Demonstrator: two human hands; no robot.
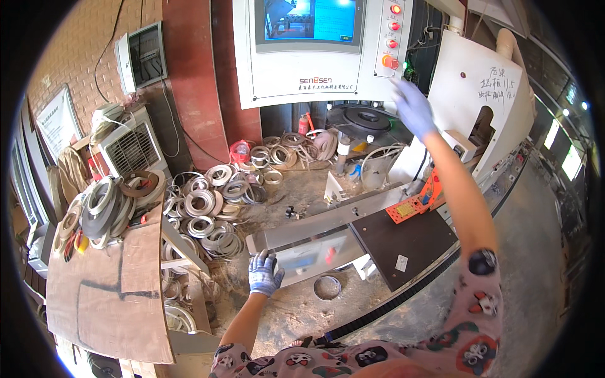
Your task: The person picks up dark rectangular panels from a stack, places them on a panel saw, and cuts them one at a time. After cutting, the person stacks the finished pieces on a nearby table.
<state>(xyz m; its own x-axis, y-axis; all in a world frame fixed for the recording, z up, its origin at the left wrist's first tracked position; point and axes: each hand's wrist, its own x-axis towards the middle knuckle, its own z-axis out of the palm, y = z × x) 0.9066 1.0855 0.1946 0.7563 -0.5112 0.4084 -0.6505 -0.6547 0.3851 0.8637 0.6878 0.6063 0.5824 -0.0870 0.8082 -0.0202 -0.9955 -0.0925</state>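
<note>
My left hand [265, 274], in a white and blue knit glove, rests with fingers spread on the near left end of a shiny metal rail [315, 255]. High on the right, my right hand [413, 112], also gloved, is raised with its fingers stretched out and somewhat blurred. It is just below a red emergency stop button [390, 62] on the white control panel [302, 69]; whether it touches the panel I cannot tell. Above shows a lit screen [309, 20]. A dark board [406, 244] lies flat right of the rail, partly under an orange perforated guide [406, 210].
Coils of edge banding [200, 203] are heaped on the floor at left, more on a brown board-topped table [113, 302]. A white machine housing [469, 88] stands at right. A ring-shaped coil [327, 288] lies near the rail, above a black track [394, 302].
</note>
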